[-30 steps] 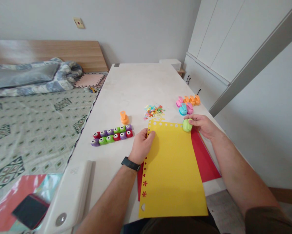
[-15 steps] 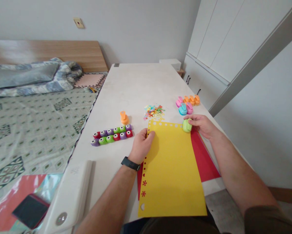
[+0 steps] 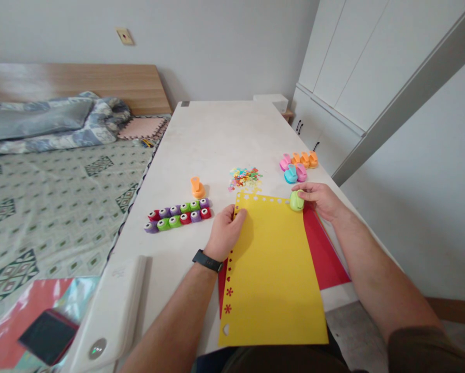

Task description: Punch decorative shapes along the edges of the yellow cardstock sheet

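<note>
My right hand (image 3: 321, 201) is shut on a small green lever craft punch (image 3: 296, 201), which is clamped on the top right edge of a yellow paper sheet (image 3: 273, 280). My left hand (image 3: 225, 233) grips the sheet's left edge, with a black wristband (image 3: 207, 261) on that wrist. Small punched shapes, such as stars and hearts, run along the sheet's left edge, and round holes line its top edge. A red paper sheet (image 3: 325, 254) lies under the yellow one and shows on both sides.
A row of several purple, green and red craft punches (image 3: 178, 215) and an orange punch (image 3: 197, 188) stand left of the sheet. Paper cut-outs (image 3: 245, 177) and pastel punches (image 3: 296, 167) lie beyond it. The white table (image 3: 217, 134) borders a bed.
The yellow sheet's lower end has shifted slightly left. The green punch and my right hand have moved slightly left with it.
</note>
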The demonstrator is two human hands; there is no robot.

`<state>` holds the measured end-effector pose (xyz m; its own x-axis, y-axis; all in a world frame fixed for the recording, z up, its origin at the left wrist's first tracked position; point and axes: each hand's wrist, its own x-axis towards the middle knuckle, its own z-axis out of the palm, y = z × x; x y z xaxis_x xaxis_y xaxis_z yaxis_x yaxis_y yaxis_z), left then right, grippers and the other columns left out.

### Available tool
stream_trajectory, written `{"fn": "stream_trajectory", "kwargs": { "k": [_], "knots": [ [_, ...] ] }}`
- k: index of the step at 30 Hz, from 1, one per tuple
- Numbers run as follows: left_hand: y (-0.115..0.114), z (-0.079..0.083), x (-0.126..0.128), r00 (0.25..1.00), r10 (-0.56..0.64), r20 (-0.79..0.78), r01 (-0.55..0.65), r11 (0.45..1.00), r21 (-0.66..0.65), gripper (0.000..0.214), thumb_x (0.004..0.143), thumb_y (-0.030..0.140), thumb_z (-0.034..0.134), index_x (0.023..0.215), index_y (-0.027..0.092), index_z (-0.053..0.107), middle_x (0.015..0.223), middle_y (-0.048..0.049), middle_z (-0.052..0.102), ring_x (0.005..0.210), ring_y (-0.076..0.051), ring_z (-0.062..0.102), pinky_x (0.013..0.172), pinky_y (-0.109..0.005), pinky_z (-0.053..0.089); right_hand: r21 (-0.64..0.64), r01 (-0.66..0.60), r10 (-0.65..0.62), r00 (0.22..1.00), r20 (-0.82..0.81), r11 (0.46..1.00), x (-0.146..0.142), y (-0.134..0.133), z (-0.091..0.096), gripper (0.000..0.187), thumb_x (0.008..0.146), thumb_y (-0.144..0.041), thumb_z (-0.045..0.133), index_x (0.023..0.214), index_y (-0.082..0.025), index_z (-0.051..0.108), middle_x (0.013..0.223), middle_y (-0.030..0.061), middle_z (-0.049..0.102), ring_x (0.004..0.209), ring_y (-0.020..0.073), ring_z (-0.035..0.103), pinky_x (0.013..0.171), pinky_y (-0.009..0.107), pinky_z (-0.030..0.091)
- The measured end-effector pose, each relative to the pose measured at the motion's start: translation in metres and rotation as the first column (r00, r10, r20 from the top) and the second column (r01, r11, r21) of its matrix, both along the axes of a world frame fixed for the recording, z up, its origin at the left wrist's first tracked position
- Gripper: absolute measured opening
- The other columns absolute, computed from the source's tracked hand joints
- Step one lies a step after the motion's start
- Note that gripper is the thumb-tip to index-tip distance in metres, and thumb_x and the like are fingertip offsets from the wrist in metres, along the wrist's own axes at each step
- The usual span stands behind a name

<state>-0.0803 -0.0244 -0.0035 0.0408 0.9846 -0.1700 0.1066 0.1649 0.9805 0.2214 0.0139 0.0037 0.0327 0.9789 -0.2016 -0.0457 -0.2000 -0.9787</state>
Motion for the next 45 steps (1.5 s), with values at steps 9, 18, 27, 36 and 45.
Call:
{"fn": "stream_trajectory", "kwargs": {
  "k": [9,18,27,36,45],
  "knots": [
    [0.0,0.0,0.0,1.0,-0.008,-0.003,0.008,1.0,0.006,0.028,0.077,0.046,0.071,0.074,0.021,0.058,0.057,0.0041,0.053,0.051,-0.013,0.05,0.048,-0.023,0.035,0.033,-0.011,0.011,1.0,-0.007,0.999,0.004,0.005,-0.012,0.039,0.059,-0.036,0.093,0.091,-0.02,0.079,0.083,0.0033,0.074,0.074,0.0203,0.064,0.078,0.037,0.05],
    [-0.001,0.001,0.002,1.0,-0.005,0.017,0.005,1.0,-0.015,0.028,0.076,0.046,0.072,0.076,0.021,0.059,0.056,0.0041,0.054,0.052,-0.014,0.052,0.048,-0.023,0.036,0.032,-0.005,0.004,1.0,0.016,0.999,0.006,0.008,-0.017,0.041,0.058,-0.037,0.093,0.091,-0.019,0.076,0.082,0.003,0.073,0.072,0.0195,0.063,0.076,0.037,0.049],
    [-0.001,0.001,0.001,0.999,-0.029,0.018,0.029,1.0,-0.001,0.027,0.078,0.045,0.071,0.076,0.02,0.061,0.058,0.0035,0.056,0.051,-0.013,0.052,0.048,-0.023,0.036,0.079,0.035,-0.034,0.999,-0.012,0.996,0.003,0.008,-0.019,0.05,0.055,-0.034,0.094,0.079,-0.025,0.051,0.079,-0.0016,0.067,0.072,0.0202,0.061,0.072,0.036,0.049],
    [-0.001,0.0,0.0,1.0,-0.029,0.004,0.029,1.0,0.006,0.027,0.078,0.045,0.071,0.077,0.02,0.061,0.058,0.0036,0.056,0.052,-0.013,0.052,0.049,-0.023,0.037,0.065,0.034,-0.028,0.995,-0.1,0.997,0.004,0.009,-0.022,0.06,0.056,-0.024,0.094,0.069,-0.024,0.035,0.074,-0.0019,0.064,0.067,0.0183,0.06,0.064,0.032,0.045],
    [-0.001,-0.003,0.0,0.999,-0.039,-0.025,0.04,0.999,0.034,0.028,0.08,0.047,0.069,0.079,0.02,0.063,0.059,0.0033,0.057,0.053,-0.013,0.052,0.049,-0.023,0.037,0.053,0.047,-0.043,0.996,-0.078,0.997,0.004,0.01,-0.022,0.063,0.051,-0.026,0.096,0.066,-0.023,0.034,0.072,-0.0013,0.066,0.065,0.0174,0.059,0.062,0.031,0.045]
  ]
}}
